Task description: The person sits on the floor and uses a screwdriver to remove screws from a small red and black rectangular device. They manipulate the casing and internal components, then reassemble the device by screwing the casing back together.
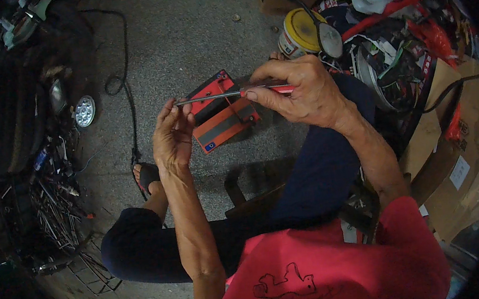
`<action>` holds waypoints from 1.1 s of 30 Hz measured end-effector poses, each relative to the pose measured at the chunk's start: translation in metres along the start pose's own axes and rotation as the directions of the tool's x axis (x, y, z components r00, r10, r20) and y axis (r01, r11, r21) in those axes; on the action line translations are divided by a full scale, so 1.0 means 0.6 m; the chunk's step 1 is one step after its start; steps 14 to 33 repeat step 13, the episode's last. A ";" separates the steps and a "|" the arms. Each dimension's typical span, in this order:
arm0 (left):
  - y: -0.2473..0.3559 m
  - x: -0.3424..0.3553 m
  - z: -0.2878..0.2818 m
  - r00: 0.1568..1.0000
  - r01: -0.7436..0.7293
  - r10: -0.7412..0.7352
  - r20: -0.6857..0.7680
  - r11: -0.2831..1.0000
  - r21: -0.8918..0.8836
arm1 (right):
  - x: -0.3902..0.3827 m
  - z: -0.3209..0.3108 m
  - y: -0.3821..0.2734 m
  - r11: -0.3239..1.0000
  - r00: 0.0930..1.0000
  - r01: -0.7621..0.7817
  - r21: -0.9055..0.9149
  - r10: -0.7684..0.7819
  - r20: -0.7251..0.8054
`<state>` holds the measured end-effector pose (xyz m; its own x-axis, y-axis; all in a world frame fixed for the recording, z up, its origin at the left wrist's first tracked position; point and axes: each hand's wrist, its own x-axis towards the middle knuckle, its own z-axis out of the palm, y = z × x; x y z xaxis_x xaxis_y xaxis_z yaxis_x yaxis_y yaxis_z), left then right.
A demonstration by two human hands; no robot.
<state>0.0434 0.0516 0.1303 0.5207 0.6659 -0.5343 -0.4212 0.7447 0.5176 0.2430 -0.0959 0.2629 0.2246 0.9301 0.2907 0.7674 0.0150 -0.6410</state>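
Note:
My right hand (303,90) is closed round the red handle of a screwdriver (216,97), held level with its shaft pointing left. At the shaft's tip, the fingers of my left hand (175,134) are pinched together; whether a small part is also between them is too small to tell. Below both hands, on the floor, lies a red, black and orange box (223,129) that looks like a battery, with a small blue label at its near corner. My hands and the screwdriver cover part of its top.
A yellow-lidded bucket (303,29) stands beyond my right hand, beside a heap of mixed scrap (391,34). Flattened cardboard (458,173) lies at right. On the left are a round lamp (85,111), a black cable (127,73), stacked tyres (7,109) and loose metal rods (53,213).

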 end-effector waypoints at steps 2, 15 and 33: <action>0.000 -0.001 0.001 1.000 -0.008 0.008 0.001 1.000 0.000 | 0.001 -0.002 -0.003 1.000 1.000 -0.010 -0.009 0.010 0.011; 0.008 -0.007 0.012 0.993 -0.113 0.117 -0.013 0.983 0.145 | -0.002 0.000 0.008 0.998 0.998 -0.060 0.015 0.060 0.001; 0.008 -0.007 0.012 0.993 -0.113 0.117 -0.013 0.983 0.145 | -0.002 0.000 0.008 0.998 0.998 -0.060 0.015 0.060 0.001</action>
